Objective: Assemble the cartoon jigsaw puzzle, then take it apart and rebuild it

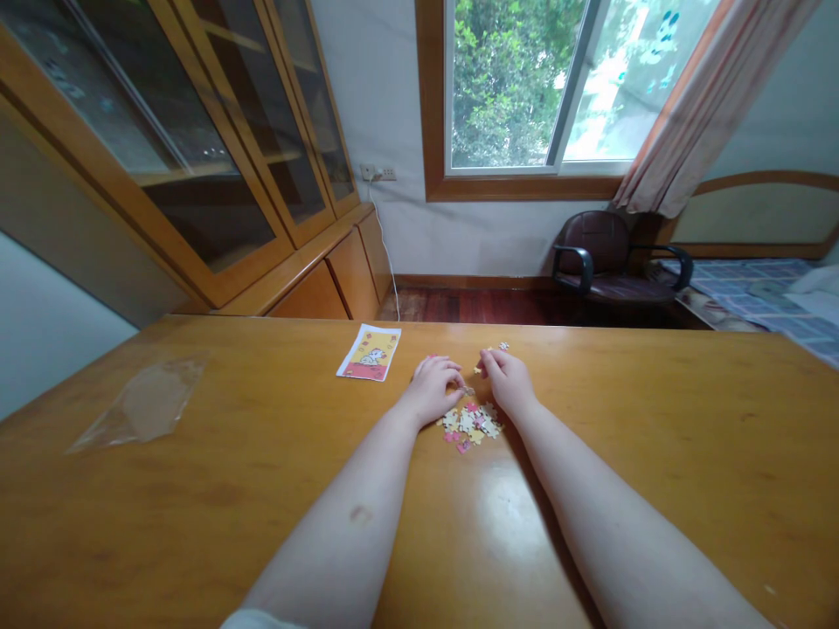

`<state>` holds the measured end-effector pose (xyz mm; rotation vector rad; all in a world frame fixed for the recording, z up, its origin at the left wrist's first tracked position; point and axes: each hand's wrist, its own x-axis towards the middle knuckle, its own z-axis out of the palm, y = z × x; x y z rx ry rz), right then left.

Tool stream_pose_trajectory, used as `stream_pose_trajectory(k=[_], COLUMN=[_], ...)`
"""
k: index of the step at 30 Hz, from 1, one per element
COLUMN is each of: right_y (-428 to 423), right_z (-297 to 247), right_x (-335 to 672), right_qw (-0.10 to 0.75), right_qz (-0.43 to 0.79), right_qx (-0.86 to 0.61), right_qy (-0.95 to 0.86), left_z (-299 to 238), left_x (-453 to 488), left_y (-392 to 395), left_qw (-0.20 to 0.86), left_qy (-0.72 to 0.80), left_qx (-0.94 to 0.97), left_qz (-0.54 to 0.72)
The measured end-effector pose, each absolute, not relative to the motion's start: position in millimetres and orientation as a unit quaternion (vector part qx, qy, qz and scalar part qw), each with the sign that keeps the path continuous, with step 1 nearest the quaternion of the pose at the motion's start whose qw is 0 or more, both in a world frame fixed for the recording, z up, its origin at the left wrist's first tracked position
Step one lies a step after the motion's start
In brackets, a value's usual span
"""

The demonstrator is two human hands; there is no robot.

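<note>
Puzzle-piece pile [467,423] well in from far table edge [590,329], broad tabletop [682,437] rightward

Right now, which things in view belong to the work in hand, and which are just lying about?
Being worked with:
jigsaw pieces, piled near the left hand and right hand
picture card, probably: its yellow and pink match the pieces

Just lying about:
clear plastic bag, far left
armchair beyond the table

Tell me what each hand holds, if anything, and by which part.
The right hand seems to pinch a yellow puzzle piece; which part is too small to tell. Whether the left hand grips anything cannot be told.
</note>
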<state>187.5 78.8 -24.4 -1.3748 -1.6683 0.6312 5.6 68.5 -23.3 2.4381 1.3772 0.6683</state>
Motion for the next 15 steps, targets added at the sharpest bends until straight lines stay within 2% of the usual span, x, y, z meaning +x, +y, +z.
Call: stream_pose_trajectory(k=[6,11,15], right_y=[80.6,80.3,81.8], right_z=[-26.0,-29.2,-29.8], right_x=[185.2,179.8,180.7], right_qw=[0.364,0.301,0.296], right_qz=[0.203,0.153,0.145], right_qx=[-0.557,-0.475,-0.502], right_qy=[-0.719,-0.812,-0.799], left_z=[-24.8,-26.8,-25.3], left_x=[3.2,3.0,3.7], left_y=[71.4,72.6,72.7], left_qw=[0.101,0.098,0.105], left_qy=[0.518,0.534,0.541], left_qx=[0.812,0.801,0.798], left_qz=[0.250,0.251,0.244])
